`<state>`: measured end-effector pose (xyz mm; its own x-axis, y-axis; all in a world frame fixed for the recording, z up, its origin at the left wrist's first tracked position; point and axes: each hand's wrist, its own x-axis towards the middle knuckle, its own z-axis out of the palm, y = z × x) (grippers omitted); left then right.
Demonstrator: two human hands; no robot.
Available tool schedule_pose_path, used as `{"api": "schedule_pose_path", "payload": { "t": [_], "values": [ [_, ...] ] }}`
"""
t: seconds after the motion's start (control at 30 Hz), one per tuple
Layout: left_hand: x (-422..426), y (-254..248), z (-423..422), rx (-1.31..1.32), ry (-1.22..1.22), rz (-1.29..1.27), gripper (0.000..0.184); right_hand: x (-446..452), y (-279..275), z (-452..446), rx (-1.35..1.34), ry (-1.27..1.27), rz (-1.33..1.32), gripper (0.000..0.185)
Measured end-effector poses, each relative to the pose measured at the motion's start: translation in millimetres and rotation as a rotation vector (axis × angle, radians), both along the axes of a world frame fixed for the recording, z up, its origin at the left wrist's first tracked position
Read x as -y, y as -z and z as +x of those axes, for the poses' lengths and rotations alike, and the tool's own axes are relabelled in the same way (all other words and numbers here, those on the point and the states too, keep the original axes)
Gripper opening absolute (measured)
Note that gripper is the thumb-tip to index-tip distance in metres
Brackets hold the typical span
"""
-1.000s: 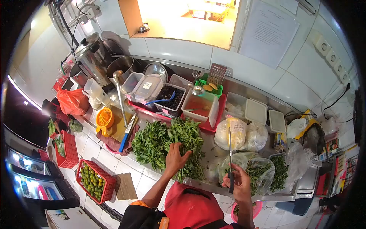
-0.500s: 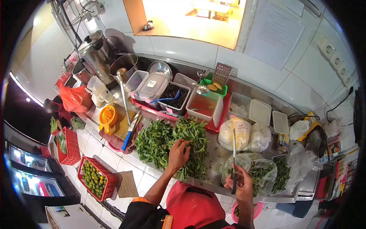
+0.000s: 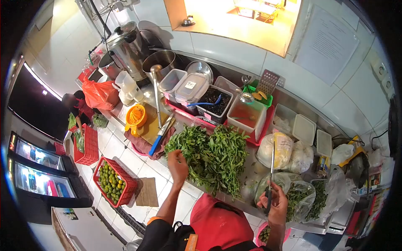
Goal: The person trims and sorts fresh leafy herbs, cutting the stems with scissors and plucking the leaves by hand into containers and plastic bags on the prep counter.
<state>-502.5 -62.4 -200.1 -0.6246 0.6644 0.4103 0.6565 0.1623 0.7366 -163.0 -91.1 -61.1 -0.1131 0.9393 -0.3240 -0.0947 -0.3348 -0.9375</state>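
Observation:
Two leafy piles of green vegetables [image 3: 217,161] lie side by side on the metal counter in front of me. My left hand [image 3: 178,167] is at the lower left edge of the left pile, its fingers loosely bent and holding nothing visible. In my right hand [image 3: 276,203] I grip a knife [image 3: 272,161] by its black handle, blade pointing up. Behind that hand is a clear plastic bag of greens [image 3: 299,196]. Another knife with a blue handle [image 3: 155,145] rests by the cutting board [image 3: 151,133], left of the piles.
An orange juicer [image 3: 136,117], lidded tubs [image 3: 191,88], a container of reddish liquid [image 3: 247,115] and bagged white food [image 3: 274,150] line the counter. A red crate of green citrus [image 3: 111,182] stands on the floor. Another person [image 3: 81,104] is at the far left.
My left hand has moved left from on top of the greens to the left pile's edge. My right hand still holds the knife upright. The view has shifted left.

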Motion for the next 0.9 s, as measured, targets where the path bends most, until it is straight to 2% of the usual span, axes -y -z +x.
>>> {"api": "schedule_pose_path", "payload": {
  "t": [0.03, 0.07, 0.13, 0.17, 0.23, 0.27, 0.33, 0.47, 0.53, 0.57, 0.63, 0.67, 0.73, 0.77, 0.83, 0.9],
  "values": [
    [2.4, 5.2, -17.1, -0.11, -0.103, 0.064, 0.015, -0.3, -1.5, -0.9, 0.0, -0.006, -0.001, 0.057],
    [6.4, 12.1, -32.0, -0.11, -0.108, 0.064, 0.015, -0.9, -3.3, -2.2, -0.002, 0.004, -0.006, 0.057],
    [16.0, 25.4, -55.8, -0.35, -0.177, -0.086, 0.012, -1.5, -3.5, -4.7, -0.006, 0.009, -0.014, 0.056],
    [19.6, 27.2, -62.1, -0.351, -0.182, -0.089, 0.012, -1.8, -2.8, -5.5, 0.003, 0.004, -0.016, 0.056],
    [23.5, 32.0, -70.3, -0.004, -0.102, -0.402, 0.011, -1.9, -2.9, -7.1, 0.011, -0.002, -0.014, 0.056],
    [21.0, 27.1, -69.2, -0.006, -0.102, -0.397, 0.011, -2.0, -3.4, -8.1, 0.007, -0.015, -0.008, 0.055],
    [17.5, 7.9, -60.6, 0.167, -0.103, -0.159, 0.011, -1.2, -4.6, -9.7, 0.002, -0.026, -0.003, 0.055],
    [13.4, -21.8, -56.1, 0.115, -0.034, -0.091, 0.013, -0.4, -4.7, -10.6, 0.023, -0.032, 0.006, 0.054],
    [11.7, -27.2, -58.1, 0.406, 0.079, -0.094, 0.019, 0.4, -3.8, -9.9, 0.032, -0.035, 0.009, 0.054],
    [11.2, -22.3, -58.2, 0.407, 0.08, -0.096, 0.019, 0.7, -3.2, -9.6, 0.024, -0.026, 0.007, 0.054],
    [7.1, 0.1, -60.5, 0.133, 0.049, -0.009, 0.02, 1.7, -2.5, -8.7, 0.017, -0.017, 0.004, 0.053],
    [8.8, 15.6, -64.9, 0.134, 0.051, -0.008, 0.02, 2.4, -2.4, -8.2, 0.023, -0.017, 0.004, 0.053],
    [16.6, 43.2, -72.3, -0.097, -0.188, -0.018, 0.021, 2.7, -1.0, -7.0, 0.03, -0.008, 0.01, 0.052],
    [19.5, 39.4, -67.5, -0.094, -0.18, -0.015, 0.021, 3.4, 1.2, -5.8, 0.028, -0.001, 0.016, 0.052],
    [31.9, 20.4, -51.6, 0.118, -0.167, -0.446, 0.035, 5.0, 1.7, -2.3, 0.037, 0.013, 0.019, 0.051],
    [40.4, 17.4, -31.7, 0.08, -0.03, -0.474, 0.046, 4.8, 0.7, -2.7, 0.039, 0.015, 0.007, 0.053]
  ]
}}
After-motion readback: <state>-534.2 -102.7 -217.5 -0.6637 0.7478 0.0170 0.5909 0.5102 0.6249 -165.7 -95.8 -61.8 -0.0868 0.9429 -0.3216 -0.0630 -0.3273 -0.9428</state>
